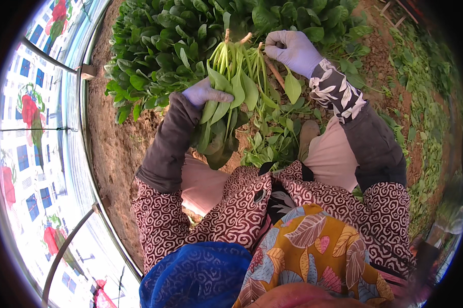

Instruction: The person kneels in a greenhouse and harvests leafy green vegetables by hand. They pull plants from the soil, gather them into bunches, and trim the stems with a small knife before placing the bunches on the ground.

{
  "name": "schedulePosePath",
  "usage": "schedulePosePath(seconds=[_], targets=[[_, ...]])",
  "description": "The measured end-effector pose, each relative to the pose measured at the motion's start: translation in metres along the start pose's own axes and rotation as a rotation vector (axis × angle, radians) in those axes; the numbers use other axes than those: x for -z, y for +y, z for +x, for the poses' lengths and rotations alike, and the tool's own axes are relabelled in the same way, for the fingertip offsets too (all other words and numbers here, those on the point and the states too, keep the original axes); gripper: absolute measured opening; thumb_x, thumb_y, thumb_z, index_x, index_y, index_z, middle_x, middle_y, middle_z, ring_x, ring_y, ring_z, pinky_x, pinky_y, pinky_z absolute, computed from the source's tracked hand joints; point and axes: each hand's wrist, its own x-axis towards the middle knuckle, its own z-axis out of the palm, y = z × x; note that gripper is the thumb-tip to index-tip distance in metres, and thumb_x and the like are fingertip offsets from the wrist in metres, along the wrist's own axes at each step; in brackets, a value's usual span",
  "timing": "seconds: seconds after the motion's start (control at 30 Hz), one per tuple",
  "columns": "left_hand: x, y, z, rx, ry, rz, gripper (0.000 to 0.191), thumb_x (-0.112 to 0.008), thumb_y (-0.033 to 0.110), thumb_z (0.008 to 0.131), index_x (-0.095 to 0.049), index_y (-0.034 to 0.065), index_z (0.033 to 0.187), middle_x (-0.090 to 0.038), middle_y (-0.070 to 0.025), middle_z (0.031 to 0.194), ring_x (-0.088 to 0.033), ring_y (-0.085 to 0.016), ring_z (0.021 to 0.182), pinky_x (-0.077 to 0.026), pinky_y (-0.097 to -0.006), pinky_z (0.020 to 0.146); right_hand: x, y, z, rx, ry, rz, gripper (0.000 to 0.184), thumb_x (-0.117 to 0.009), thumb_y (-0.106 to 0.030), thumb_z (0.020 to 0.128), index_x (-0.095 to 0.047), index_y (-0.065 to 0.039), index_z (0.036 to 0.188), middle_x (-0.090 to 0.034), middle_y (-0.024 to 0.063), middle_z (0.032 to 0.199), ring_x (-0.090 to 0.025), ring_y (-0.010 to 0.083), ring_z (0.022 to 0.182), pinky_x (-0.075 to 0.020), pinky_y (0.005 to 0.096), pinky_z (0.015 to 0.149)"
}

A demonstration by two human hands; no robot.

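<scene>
My left hand (210, 94), in a pale purple glove, is closed around a bunch of spinach plants (235, 84). Their pale stems and cut root ends point up and their leaves hang below the hand. My right hand (291, 50), gloved alike, is at the right of the root ends, its thumb and forefinger curled together. A single leaf (292, 87) hangs below this hand; whether the fingers hold its stem I cannot tell. A brown stick-like thing (274, 73) slants down beneath the right hand, and its upper end is hard to make out.
Dense standing spinach (158, 50) grows ahead. Loose leafy plants (270, 142) lie between my legs. Bare soil (116, 154) runs along the left beside a plastic sheet wall (39, 127) with curved poles. Scattered greens (424, 154) cover the ground at the right.
</scene>
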Motion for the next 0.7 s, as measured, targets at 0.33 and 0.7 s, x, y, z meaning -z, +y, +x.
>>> schedulePosePath(seconds=[0.33, 0.7], targets=[[0.011, -0.004, 0.011, -0.158, -0.083, -0.147, 0.065, -0.075, 0.017, 0.062, -0.052, -0.0022, 0.120, -0.063, -0.0128, 0.104, -0.061, -0.024, 0.096, -0.048, -0.0341, 0.088, 0.034, -0.006, -0.019, -0.009, -0.190, 0.358, 0.023, -0.072, -0.019, 0.082, -0.065, -0.003, 0.096, -0.063, 0.0012, 0.078, -0.056, 0.0075, 0.069, -0.0483, 0.0231, 0.064], [-0.013, -0.015, 0.027, -0.051, -0.028, -0.008, 0.061, -0.074, 0.019, 0.062, -0.055, -0.0025, 0.116, -0.064, -0.0111, 0.102, -0.061, -0.021, 0.091, -0.048, -0.0302, 0.083, 0.012, -0.003, -0.022, -0.314, 0.027, 0.449, 0.023, -0.067, -0.014, 0.084, -0.055, -0.001, 0.099, -0.062, 0.0035, 0.073, -0.056, 0.0087, 0.056, -0.0458, 0.0223, 0.055]])
